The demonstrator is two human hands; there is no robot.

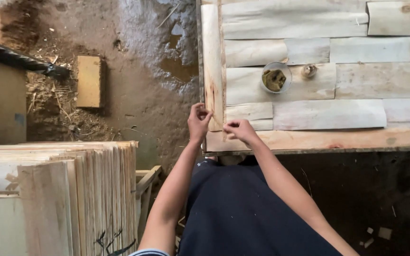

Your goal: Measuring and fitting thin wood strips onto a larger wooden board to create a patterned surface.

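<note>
You are standing at the near left corner of a worktop point(309, 141) covered with pale sheets of wood veneer laid edge to edge. Both of your hands are working at that corner. Your left hand point(198, 121) is pinching, fingertips drawn together, at the lower end of a narrow upright veneer strip point(212, 61) that is running along the worktop's left edge. Your right hand point(241, 130) is sitting just beside it, fingers curled and pinched on the same lower end of the strip, where it is meeting the reddish bottom board. The two hands are near each other but not touching. Whether a small loose piece is caught between the fingertips is too small to tell.

Further up the worktop, a small round clear bowl point(276, 77) is holding a lump of greenish-brown stuff, and a small brownish knob-like object point(309, 70) is lying just to its right; both are well apart from your hands.

To your left, a tall stack of thin veneer sheets point(72, 189) is standing on edge. Beyond it, the muddy wet ground point(148, 71) is showing a puddle and a yellowish block point(89, 81) lying on it, with scattered wood scraps nearby.
</note>
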